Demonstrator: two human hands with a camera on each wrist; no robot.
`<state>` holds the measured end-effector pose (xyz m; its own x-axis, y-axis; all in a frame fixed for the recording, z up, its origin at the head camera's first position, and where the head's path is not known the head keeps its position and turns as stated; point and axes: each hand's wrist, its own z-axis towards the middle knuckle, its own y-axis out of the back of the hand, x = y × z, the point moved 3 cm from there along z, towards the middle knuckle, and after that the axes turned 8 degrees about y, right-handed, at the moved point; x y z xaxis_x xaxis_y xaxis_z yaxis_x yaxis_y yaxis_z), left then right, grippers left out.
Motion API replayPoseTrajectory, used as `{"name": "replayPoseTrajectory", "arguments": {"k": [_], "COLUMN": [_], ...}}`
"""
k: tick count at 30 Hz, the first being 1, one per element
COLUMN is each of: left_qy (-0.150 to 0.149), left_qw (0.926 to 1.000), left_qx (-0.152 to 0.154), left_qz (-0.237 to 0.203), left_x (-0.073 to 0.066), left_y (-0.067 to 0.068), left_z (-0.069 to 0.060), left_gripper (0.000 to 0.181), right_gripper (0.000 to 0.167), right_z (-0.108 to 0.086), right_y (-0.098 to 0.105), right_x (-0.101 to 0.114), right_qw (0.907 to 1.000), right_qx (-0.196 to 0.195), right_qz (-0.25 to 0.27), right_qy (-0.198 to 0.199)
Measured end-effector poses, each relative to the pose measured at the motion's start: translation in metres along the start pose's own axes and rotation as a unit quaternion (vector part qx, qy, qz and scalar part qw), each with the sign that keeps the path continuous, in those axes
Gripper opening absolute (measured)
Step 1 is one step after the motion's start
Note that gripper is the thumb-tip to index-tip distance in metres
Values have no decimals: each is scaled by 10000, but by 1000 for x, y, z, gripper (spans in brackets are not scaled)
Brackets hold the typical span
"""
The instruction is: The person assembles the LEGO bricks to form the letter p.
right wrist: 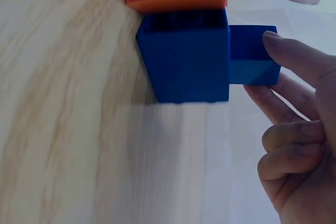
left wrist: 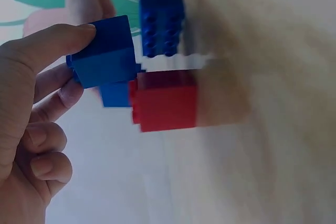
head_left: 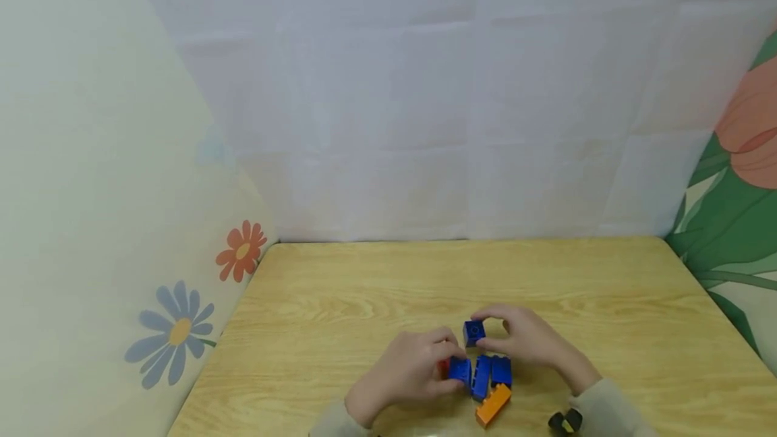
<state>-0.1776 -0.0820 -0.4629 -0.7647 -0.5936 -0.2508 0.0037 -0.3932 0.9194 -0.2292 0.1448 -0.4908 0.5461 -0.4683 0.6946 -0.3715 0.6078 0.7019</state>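
My left hand [head_left: 413, 366] pinches a blue block [head_left: 460, 369] between thumb and fingers; in the left wrist view this block [left wrist: 105, 53] is tilted, beside a red block [left wrist: 167, 100]. Farther back and to the right, my right hand [head_left: 528, 337] holds another blue block [head_left: 474, 333] by its sides, seen also as a blue block [right wrist: 255, 56] in the right wrist view. Between and in front of the hands stand two blue blocks, one long [head_left: 481, 377] and one at its right [head_left: 501, 371]. An orange block [head_left: 493, 406] lies at their near end. The red block is mostly hidden in the head view.
A small black and yellow object [head_left: 565, 422] lies by the right sleeve, near the bottom of the head view. The wooden table [head_left: 364, 282] meets a pale cloth [head_left: 388, 120] at its back edge. Flower-patterned walls stand at both sides.
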Motion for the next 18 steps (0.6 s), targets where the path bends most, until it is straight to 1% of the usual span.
{"name": "replayPoseTrajectory", "arguments": {"k": [6,9,13,18], "left_qy": [106,154,260,544], "left_qw": [9995,9988,9974,9957], "left_qx": [-297,-458,-612,-631], "left_qz": [44,116,279,400], "left_x": [6,11,20,34], "left_y": [16,22,24,20], "left_z": [12,18,26,36], "left_gripper": [31,31,33,34], "right_gripper": [44,47,47,46], "right_z": [-7,-12,-19,-29], "right_y": [9,13,18,25], "right_x": [-8,-13,-20,-26], "right_qw": [9996,9991,9983,9976], "right_qx": [-197,-247,-364,-457], "right_qz": [13,5,-121,-225], "right_qy": [-176,-332,-431,-462]}}
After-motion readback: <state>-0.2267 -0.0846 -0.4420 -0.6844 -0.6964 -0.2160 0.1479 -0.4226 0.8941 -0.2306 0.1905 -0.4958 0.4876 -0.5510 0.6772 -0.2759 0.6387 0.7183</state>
